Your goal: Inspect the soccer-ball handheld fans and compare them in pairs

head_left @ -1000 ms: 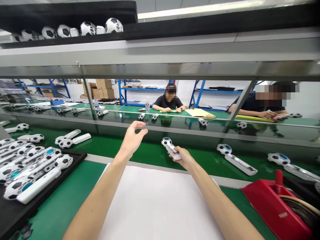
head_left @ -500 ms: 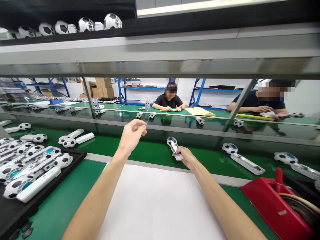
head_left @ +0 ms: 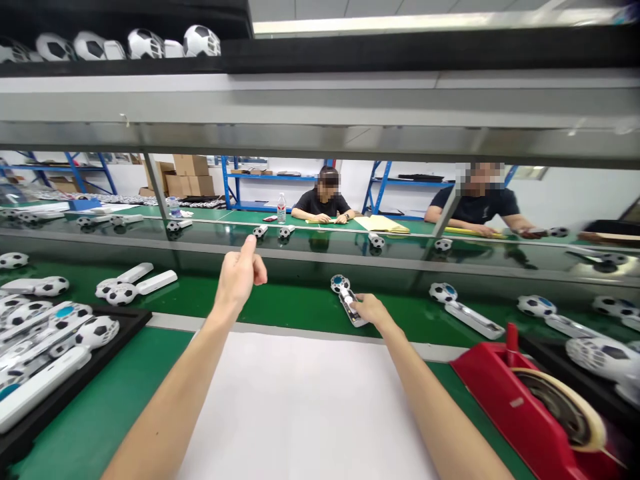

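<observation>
My right hand (head_left: 371, 311) rests on the green belt and grips the white handle of a soccer-ball handheld device (head_left: 346, 299), whose ball head points away from me. My left hand (head_left: 239, 275) hovers above the belt to the left of it, fingers curled into a loose fist with the thumb up. Nothing shows inside it. Both forearms stretch over a white sheet (head_left: 300, 407) lying on the green table.
A black tray (head_left: 90, 353) of several soccer-ball devices sits at the left. More devices (head_left: 465, 308) lie along the belt. A red tape dispenser (head_left: 525, 407) stands at the right. A metal shelf (head_left: 320, 113) runs overhead. Two people sit at the far table.
My left hand has closed from spread fingers into a fist. My right hand has set the device lower on the belt. The view has shifted right.
</observation>
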A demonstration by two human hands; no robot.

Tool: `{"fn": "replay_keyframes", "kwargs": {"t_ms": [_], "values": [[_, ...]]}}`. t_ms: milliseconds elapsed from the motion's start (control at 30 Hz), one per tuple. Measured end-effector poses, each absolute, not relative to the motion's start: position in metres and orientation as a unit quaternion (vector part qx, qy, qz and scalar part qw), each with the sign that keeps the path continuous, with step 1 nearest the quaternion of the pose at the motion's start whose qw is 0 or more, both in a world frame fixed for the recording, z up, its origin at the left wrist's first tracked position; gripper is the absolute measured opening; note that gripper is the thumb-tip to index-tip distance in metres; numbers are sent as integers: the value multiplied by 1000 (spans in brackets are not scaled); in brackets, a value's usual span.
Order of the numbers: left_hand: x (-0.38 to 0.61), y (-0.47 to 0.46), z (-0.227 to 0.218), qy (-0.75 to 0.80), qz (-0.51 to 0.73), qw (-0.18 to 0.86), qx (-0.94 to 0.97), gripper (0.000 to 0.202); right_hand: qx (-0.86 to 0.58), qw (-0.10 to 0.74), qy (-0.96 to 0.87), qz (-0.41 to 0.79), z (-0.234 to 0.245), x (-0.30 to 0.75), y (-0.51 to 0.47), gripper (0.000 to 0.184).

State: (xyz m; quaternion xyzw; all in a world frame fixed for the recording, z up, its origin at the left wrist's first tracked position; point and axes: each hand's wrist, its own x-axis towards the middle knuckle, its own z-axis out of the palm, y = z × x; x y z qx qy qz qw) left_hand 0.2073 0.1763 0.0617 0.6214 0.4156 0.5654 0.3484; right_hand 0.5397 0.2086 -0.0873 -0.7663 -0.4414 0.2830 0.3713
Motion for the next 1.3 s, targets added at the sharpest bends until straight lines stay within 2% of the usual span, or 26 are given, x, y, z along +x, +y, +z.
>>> {"fn": "replay_keyframes", "kwargs": {"t_ms": [200, 400, 500, 567, 600, 667, 767, 900, 1067, 1300], "values": [[196, 190, 57, 444, 567, 321, 615, 73, -840, 283, -408, 220, -79, 548, 201, 22], [196, 162, 74, 405, 538, 361, 645, 72, -837, 297, -418, 190, -61, 552, 191, 22], [192, 135, 89, 367, 510, 343, 698, 52, -820, 327, -437, 171, -45, 555, 186, 21], [187, 136, 92, 372, 530, 320, 692, 34, -807, 351, -448, 160, -32, 556, 183, 22], [182, 145, 90, 386, 542, 310, 680, 32, -799, 365, -452, 156, -26, 556, 181, 22], [169, 178, 75, 448, 544, 261, 659, 35, -784, 394, -457, 149, -14, 555, 176, 23], [125, 237, 35, 624, 403, 50, 667, 43, -763, 432, -459, 143, 1, 553, 169, 23], [33, 279, -25, 708, 324, -32, 626, 41, -738, 473, -464, 124, 15, 551, 160, 24], [-37, 284, -68, 804, 262, 17, 533, 51, -722, 493, -472, 117, 23, 542, 157, 25], [-34, 291, -59, 791, 204, 23, 576, 52, -707, 480, -502, 138, 29, 522, 154, 26]]}}
